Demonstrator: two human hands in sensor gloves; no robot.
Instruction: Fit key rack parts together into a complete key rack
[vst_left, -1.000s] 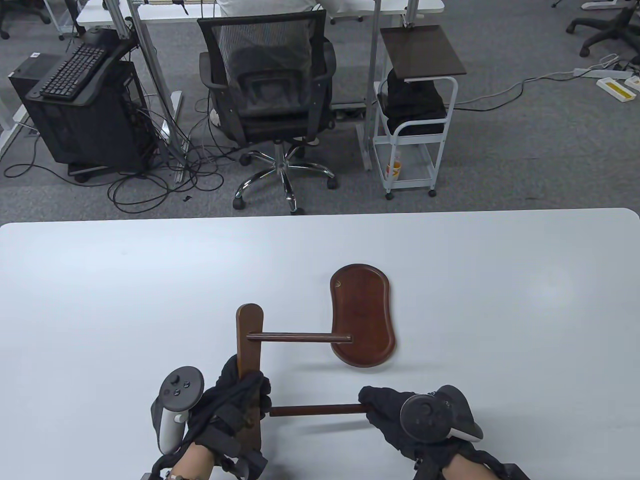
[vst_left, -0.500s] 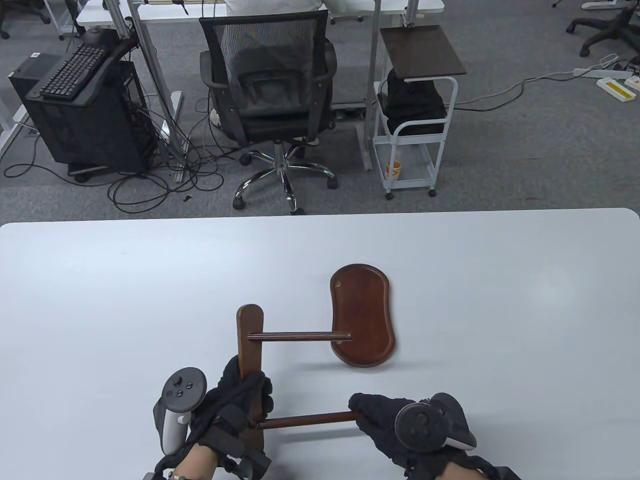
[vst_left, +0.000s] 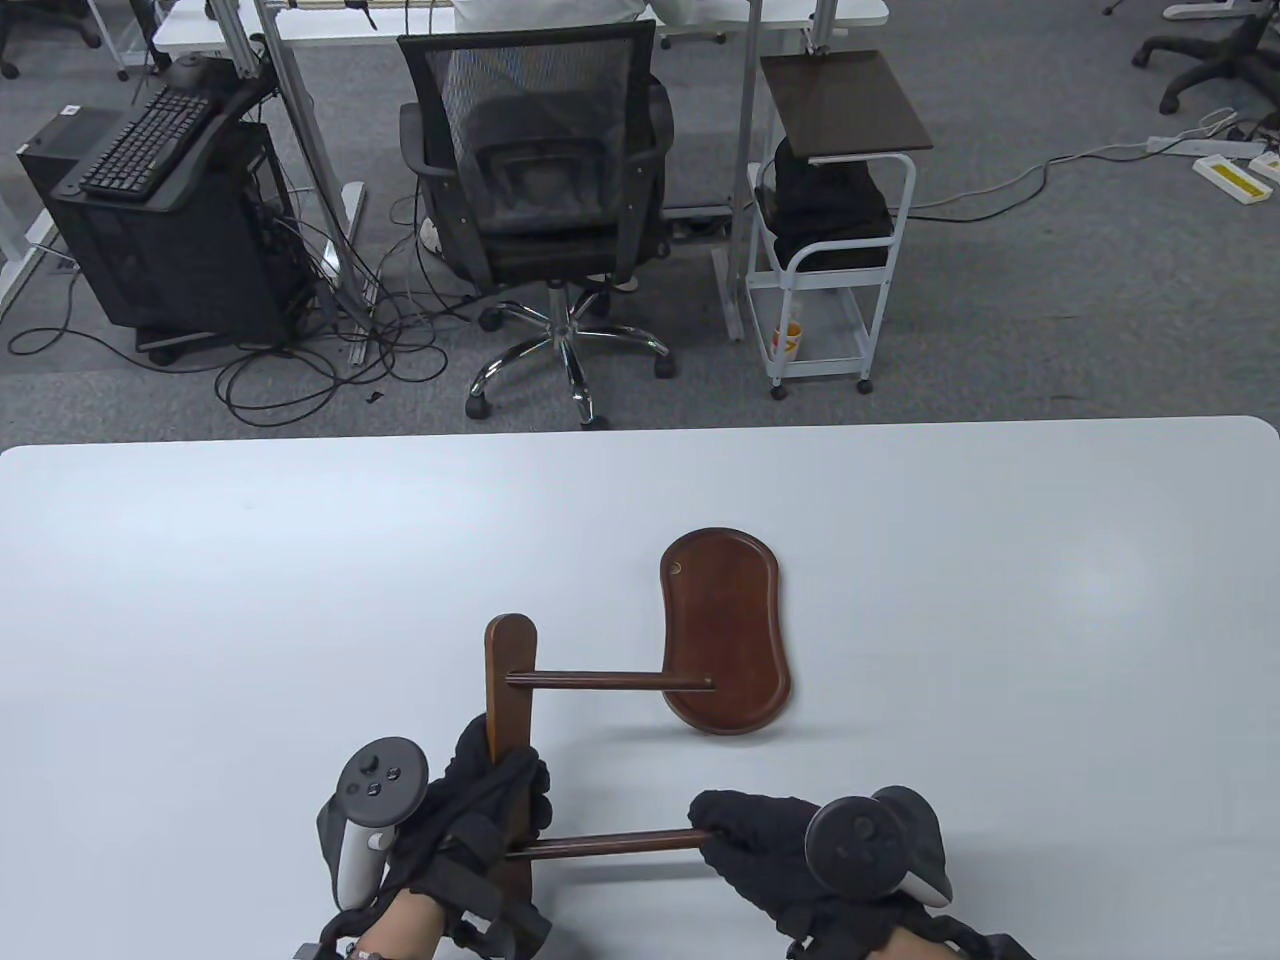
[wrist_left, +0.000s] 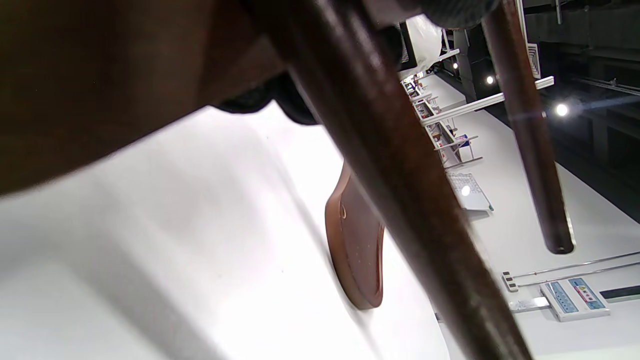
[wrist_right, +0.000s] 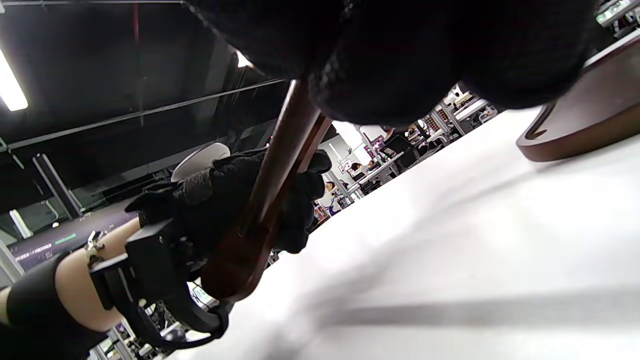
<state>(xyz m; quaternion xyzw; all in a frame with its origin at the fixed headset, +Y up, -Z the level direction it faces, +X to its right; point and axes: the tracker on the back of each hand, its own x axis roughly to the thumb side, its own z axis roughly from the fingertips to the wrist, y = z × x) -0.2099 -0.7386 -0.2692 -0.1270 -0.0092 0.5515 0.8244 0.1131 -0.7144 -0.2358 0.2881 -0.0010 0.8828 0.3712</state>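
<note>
Left hand (vst_left: 480, 800) grips the upright board (vst_left: 509, 720); right hand (vst_left: 780, 850) holds the near rod (vst_left: 610, 845), lying crosswise, its left tip at the board; base (vst_left: 726, 645) lies beyond

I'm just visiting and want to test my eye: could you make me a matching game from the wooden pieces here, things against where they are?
1. upright board
2. near rod
3. far rod
4. oval tray

a. flat on the table
b. gripped by the left hand
c. held by the right hand
d. untouched, reaching over the tray

Pairs: 1-b, 2-c, 3-d, 4-a
</note>
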